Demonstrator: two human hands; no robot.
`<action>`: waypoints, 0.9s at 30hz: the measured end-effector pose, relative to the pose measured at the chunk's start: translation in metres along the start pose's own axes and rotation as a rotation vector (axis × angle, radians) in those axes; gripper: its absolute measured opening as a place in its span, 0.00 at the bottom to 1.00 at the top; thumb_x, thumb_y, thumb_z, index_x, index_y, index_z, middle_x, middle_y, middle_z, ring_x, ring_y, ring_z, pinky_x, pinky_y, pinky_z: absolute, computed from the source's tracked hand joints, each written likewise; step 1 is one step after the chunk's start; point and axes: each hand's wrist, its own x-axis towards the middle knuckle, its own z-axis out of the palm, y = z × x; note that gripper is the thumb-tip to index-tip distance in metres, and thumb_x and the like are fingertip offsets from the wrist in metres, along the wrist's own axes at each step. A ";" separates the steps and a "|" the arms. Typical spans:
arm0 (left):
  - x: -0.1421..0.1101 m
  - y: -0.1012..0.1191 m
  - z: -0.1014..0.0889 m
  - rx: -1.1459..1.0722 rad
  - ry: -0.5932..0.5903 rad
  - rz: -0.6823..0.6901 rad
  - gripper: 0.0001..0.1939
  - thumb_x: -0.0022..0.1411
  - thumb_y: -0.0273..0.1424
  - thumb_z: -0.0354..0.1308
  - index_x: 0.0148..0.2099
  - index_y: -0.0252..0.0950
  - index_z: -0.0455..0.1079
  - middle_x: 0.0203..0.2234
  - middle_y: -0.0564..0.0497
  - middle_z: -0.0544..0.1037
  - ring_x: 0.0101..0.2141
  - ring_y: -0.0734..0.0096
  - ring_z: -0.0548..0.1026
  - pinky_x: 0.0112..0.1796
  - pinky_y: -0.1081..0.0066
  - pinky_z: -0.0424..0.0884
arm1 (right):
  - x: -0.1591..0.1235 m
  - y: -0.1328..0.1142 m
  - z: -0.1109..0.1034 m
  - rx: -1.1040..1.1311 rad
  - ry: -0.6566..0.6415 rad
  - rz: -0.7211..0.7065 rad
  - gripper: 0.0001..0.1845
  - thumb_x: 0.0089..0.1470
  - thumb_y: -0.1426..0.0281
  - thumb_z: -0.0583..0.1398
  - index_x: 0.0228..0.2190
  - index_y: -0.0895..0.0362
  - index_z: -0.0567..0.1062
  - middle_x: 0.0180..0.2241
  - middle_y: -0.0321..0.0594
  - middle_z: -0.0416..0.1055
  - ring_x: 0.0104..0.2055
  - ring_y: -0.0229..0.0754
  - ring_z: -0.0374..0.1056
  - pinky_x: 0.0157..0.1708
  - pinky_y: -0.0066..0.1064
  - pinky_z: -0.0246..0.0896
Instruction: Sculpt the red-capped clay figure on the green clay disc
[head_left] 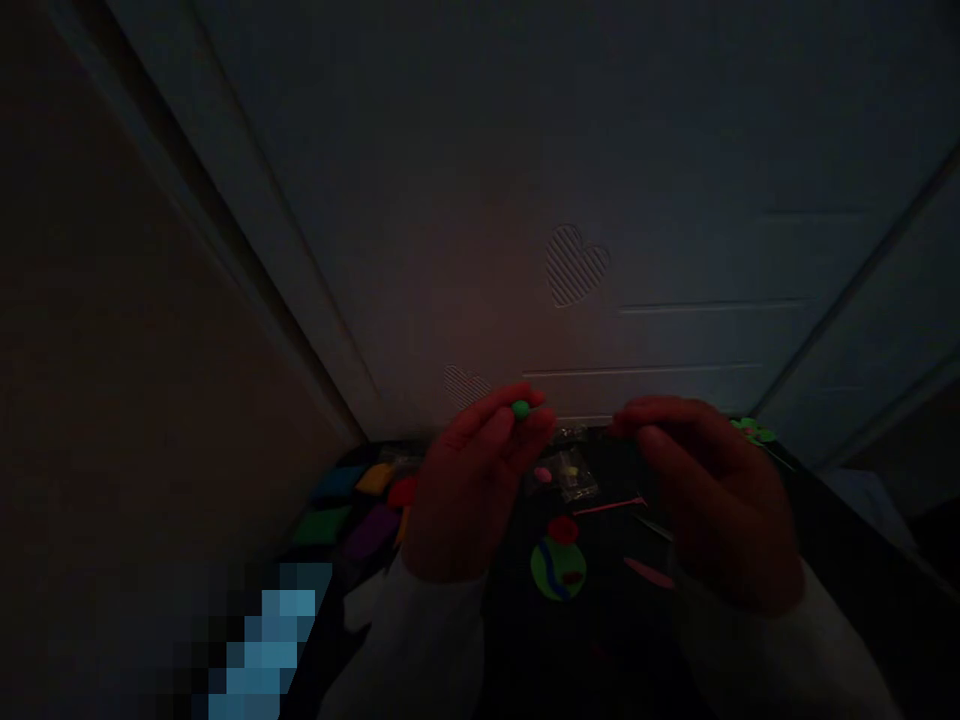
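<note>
The scene is very dark. My left hand point(472, 485) is raised and pinches a small green ball of clay point(520, 409) between thumb and fingertips. My right hand point(712, 495) hangs beside it at about the same height, its fingers curled together; whether anything is in them I cannot make out. Both wrists wear white sleeves. Below the hands, on a dark surface, lies a round green clay disc point(558, 568) with a blue stripe and red bits.
Packets of coloured clay point(352, 505) lie at the left: blue, orange, green, purple, red. A clear bag with small pieces point(561, 474), thin pink sticks point(609, 507) and a green clay shape point(752, 431) lie on the surface. A white door with heart cut-outs point(574, 264) stands behind.
</note>
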 end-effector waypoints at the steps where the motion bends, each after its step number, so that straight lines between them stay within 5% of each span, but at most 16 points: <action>1: 0.002 -0.001 0.002 -0.002 0.004 0.018 0.09 0.59 0.25 0.53 0.38 0.36 0.74 0.33 0.53 0.79 0.34 0.78 0.76 0.40 0.79 0.73 | 0.002 -0.001 -0.002 0.056 0.021 0.022 0.06 0.52 0.68 0.58 0.34 0.48 0.73 0.33 0.31 0.71 0.35 0.33 0.67 0.31 0.24 0.62; 5: 0.008 -0.004 0.004 0.025 0.026 0.097 0.08 0.57 0.25 0.55 0.38 0.36 0.74 0.31 0.54 0.78 0.33 0.80 0.76 0.40 0.81 0.72 | 0.009 -0.008 -0.017 0.164 0.158 0.085 0.04 0.49 0.71 0.59 0.29 0.51 0.74 0.29 0.33 0.71 0.32 0.34 0.67 0.29 0.26 0.62; 10: 0.009 0.005 -0.009 0.118 0.047 0.162 0.08 0.56 0.24 0.55 0.37 0.35 0.74 0.29 0.54 0.79 0.30 0.80 0.76 0.37 0.83 0.73 | 0.011 -0.012 -0.047 0.044 0.261 -0.002 0.06 0.51 0.73 0.54 0.29 0.51 0.71 0.29 0.36 0.66 0.33 0.37 0.67 0.34 0.34 0.63; 12: 0.009 0.013 -0.015 0.113 0.079 0.198 0.09 0.58 0.23 0.53 0.37 0.33 0.74 0.29 0.53 0.78 0.30 0.81 0.76 0.38 0.83 0.72 | 0.009 -0.002 -0.059 -0.198 0.171 -0.042 0.06 0.55 0.70 0.52 0.34 0.51 0.69 0.32 0.38 0.67 0.34 0.37 0.67 0.33 0.34 0.63; 14: 0.009 0.019 -0.019 0.114 0.120 0.248 0.10 0.59 0.22 0.50 0.39 0.33 0.72 0.28 0.54 0.78 0.31 0.81 0.76 0.38 0.82 0.72 | 0.005 0.018 -0.069 -0.520 -0.065 -0.054 0.09 0.56 0.66 0.52 0.39 0.50 0.68 0.33 0.37 0.69 0.33 0.38 0.68 0.30 0.33 0.63; 20: 0.015 0.021 -0.022 0.093 0.194 0.279 0.10 0.61 0.21 0.47 0.37 0.32 0.71 0.28 0.55 0.78 0.34 0.82 0.75 0.41 0.80 0.71 | -0.014 0.116 -0.066 -0.839 -0.524 0.030 0.12 0.54 0.65 0.56 0.39 0.58 0.71 0.40 0.41 0.69 0.42 0.41 0.66 0.43 0.41 0.61; 24: 0.018 0.011 -0.023 0.093 0.195 0.208 0.10 0.60 0.23 0.50 0.37 0.32 0.72 0.29 0.52 0.78 0.35 0.76 0.76 0.41 0.76 0.72 | -0.026 0.158 -0.051 -0.921 -0.623 0.069 0.15 0.56 0.65 0.54 0.44 0.57 0.67 0.46 0.43 0.65 0.43 0.41 0.65 0.41 0.40 0.63; 27: 0.019 0.006 -0.022 0.078 0.173 0.166 0.09 0.59 0.22 0.51 0.37 0.32 0.73 0.30 0.50 0.78 0.35 0.75 0.76 0.41 0.75 0.72 | -0.025 0.158 -0.051 -0.897 -0.610 0.072 0.16 0.55 0.65 0.54 0.44 0.58 0.67 0.45 0.43 0.65 0.42 0.41 0.65 0.40 0.40 0.64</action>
